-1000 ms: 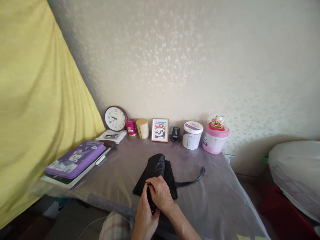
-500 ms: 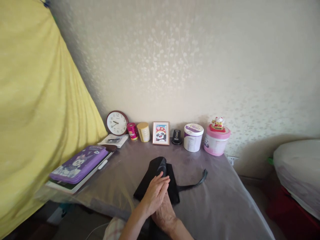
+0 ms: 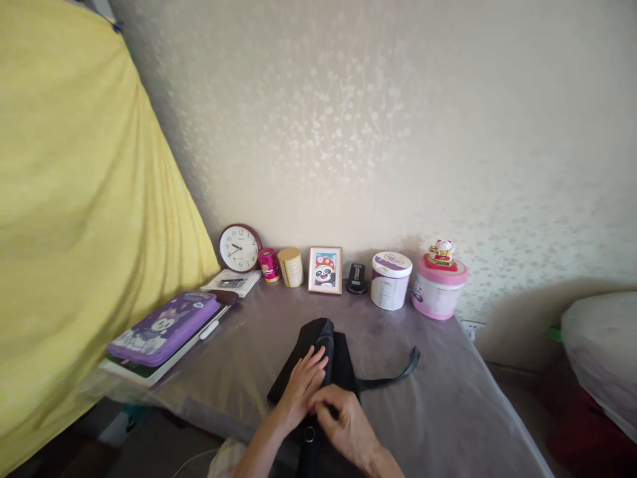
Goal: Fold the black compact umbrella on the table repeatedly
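Left hand (image 3: 301,388) spread open on a black fabric bag (image 3: 321,352), right hand (image 3: 346,421) curled against it at 4 o'clock, grip unclear, metal ring (image 3: 309,435) at 6 o'clock, strap (image 3: 393,377) at 3 o'clock

Black fabric bag (image 3: 344,362); purple cartoon case (image 3: 164,328); yellow cloth (image 3: 64,199); cream floral wallpaper (image 3: 348,119).

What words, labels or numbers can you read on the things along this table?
Wall clock: hour numerals, too small to quote.
Red tin: label too small to read.
White and purple tub: print too blurred to read.
Purple case: lettering too blurred to read.
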Motion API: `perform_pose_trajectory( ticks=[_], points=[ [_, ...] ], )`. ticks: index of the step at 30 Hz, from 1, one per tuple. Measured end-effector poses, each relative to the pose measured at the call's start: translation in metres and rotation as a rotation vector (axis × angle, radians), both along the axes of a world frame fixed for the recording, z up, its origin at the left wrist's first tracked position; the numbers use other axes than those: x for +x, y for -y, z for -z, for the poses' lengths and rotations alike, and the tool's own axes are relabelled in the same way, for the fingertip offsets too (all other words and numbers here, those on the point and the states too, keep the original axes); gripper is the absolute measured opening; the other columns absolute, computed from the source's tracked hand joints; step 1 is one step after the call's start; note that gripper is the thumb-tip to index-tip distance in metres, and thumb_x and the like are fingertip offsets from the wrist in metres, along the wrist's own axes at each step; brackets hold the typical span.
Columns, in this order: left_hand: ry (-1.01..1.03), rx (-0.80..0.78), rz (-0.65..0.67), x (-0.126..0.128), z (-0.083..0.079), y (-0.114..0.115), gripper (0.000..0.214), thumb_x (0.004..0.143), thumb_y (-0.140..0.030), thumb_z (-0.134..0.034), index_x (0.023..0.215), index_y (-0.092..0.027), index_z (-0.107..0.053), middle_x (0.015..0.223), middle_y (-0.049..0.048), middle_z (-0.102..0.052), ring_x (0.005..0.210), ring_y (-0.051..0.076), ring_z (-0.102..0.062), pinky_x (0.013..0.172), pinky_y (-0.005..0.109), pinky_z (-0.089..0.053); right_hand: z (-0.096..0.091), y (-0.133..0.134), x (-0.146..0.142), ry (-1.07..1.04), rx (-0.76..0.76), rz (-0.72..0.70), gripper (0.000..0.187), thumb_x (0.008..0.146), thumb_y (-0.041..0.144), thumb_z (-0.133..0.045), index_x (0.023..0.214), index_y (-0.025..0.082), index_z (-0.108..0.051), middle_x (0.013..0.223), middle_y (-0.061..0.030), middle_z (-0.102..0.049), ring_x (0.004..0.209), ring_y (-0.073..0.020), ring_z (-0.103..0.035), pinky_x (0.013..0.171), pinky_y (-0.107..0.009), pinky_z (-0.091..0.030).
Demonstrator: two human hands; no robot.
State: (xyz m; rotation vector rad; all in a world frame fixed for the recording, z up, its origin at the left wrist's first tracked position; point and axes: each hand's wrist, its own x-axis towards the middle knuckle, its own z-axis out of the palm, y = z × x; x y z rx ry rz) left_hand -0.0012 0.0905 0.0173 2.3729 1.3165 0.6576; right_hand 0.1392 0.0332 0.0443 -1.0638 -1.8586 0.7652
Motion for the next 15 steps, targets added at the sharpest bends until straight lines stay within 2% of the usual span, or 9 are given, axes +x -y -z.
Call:
perform_pose_trajectory(
  ticks=[3, 8, 11, 15],
  points=[
    [-0.019, 0.103, -0.093, 0.002, 0.018, 0.015, 0.045, 0.093, -0.022, -0.031, 0.138, -0.028, -0.035, 0.147, 0.001, -0.032, 0.137, 0.02, -0.024, 0.108, 0.047, -0.03, 0.005, -0.02, 0.015, -0.032, 0.071, 0.157, 0.026, 0.09, 0.02, -0.039, 0.095, 0.021, -0.065, 0.094, -0.0043, -0.068, 0.088, -0.0158, -0.062, 0.083, -0.028, -0.048],
    [-0.09, 0.142, -0.225, 0.006, 0.037, 0.036, 0.048, 0.092, -0.023, -0.031, 0.14, -0.019, -0.032, 0.147, 0.0078, -0.033, 0.135, 0.024, -0.028, 0.106, 0.047, -0.033, 0.036, -0.063, 0.011, 0.207, 0.283, 0.12, 0.033, 0.09, 0.017, -0.039, 0.116, 0.019, -0.06, 0.126, -0.0093, -0.058, 0.12, -0.019, -0.049, 0.102, -0.039, -0.039],
    [-0.068, 0.129, -0.26, 0.005, 0.042, 0.042, 0.049, 0.094, -0.026, -0.029, 0.142, -0.017, -0.028, 0.147, 0.009, -0.03, 0.135, 0.023, -0.03, 0.105, 0.043, -0.035, 0.043, -0.091, 0.006, 0.34, 0.276, 0.184, 0.037, 0.089, 0.015, -0.038, 0.119, 0.017, -0.058, 0.13, -0.0085, -0.055, 0.126, -0.018, -0.044, 0.105, -0.038, -0.036],
    [-0.043, 0.173, -0.279, 0.004, 0.048, 0.05, 0.054, 0.093, -0.029, -0.033, 0.144, -0.016, -0.022, 0.148, 0.0113, -0.029, 0.135, 0.023, -0.03, 0.103, 0.041, -0.037, 0.04, -0.126, 0.009, 0.378, 0.209, 0.312, 0.037, 0.088, 0.017, -0.037, 0.12, 0.018, -0.057, 0.132, -0.0088, -0.054, 0.125, -0.0204, -0.045, 0.104, -0.041, -0.036]
  ],
)
